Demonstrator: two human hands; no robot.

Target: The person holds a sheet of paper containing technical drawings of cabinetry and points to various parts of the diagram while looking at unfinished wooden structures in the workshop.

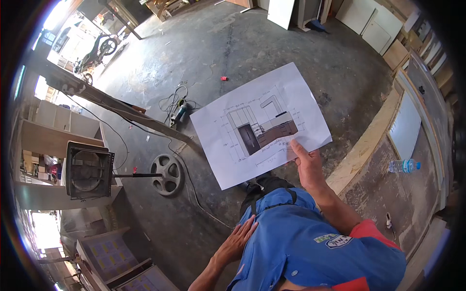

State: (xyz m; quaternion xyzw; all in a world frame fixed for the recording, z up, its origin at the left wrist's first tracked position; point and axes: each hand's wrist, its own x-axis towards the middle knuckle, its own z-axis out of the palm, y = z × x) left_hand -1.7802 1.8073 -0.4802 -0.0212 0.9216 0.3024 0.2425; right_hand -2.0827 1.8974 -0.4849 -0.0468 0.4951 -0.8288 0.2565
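Note:
My right hand (309,167) grips a white paper sheet (213,127) by its lower right edge, thumb on top and the other fingers mostly hidden behind. A colour drawing of fitted kitchen cabinets with handwritten dimensions covers the sheet, which is tilted and held out in front of me above the floor. Resting flat on the side of my blue work garment (286,218), my left hand (238,238) has its fingers stretched out and holds nothing.
A fan (88,170) on a grey wheel-shaped base (167,174) stands left, near a post (121,114). Beyond lies a corded power tool (180,112). At right, a plastic bottle (404,166) sits on a worn wooden bench (383,191). Panels (370,23) lean at the back; a motorbike (94,53) is far left.

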